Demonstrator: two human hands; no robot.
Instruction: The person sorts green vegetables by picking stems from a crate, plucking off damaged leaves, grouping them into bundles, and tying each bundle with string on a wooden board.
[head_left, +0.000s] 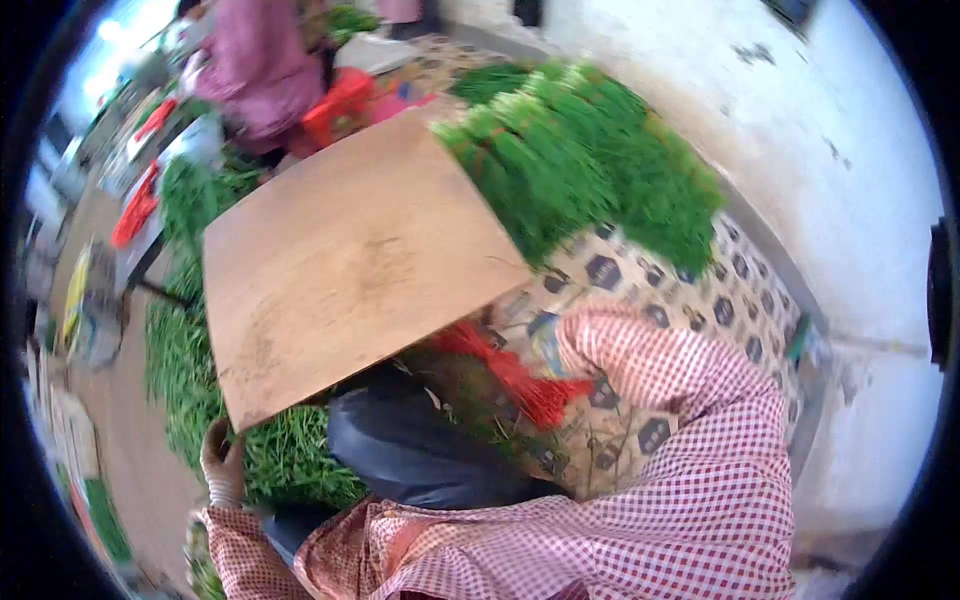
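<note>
A brown wooden board [350, 260] with dirt smudges stands tilted in front of me, above my dark-trousered knee. My left hand [222, 460], in a glove with a pale cuff, is beside the board's near left corner, next to loose green stalks [300, 455]. Its fingers look apart, with nothing visible held in them. My right hand [545, 342], in a bluish-yellow glove, is low by the board's right corner, near a bundle of red strips [540, 395]. Its fingers are blurred and partly hidden, so whether it holds anything is unclear.
Bunched greens [590, 150] are heaped on the patterned floor sheet [735, 300] against the white wall [830, 150]. A person in pink clothing [265, 75] is at the back left beside a red bag [340, 105]. More greens lie along the left, near a sack [95, 305].
</note>
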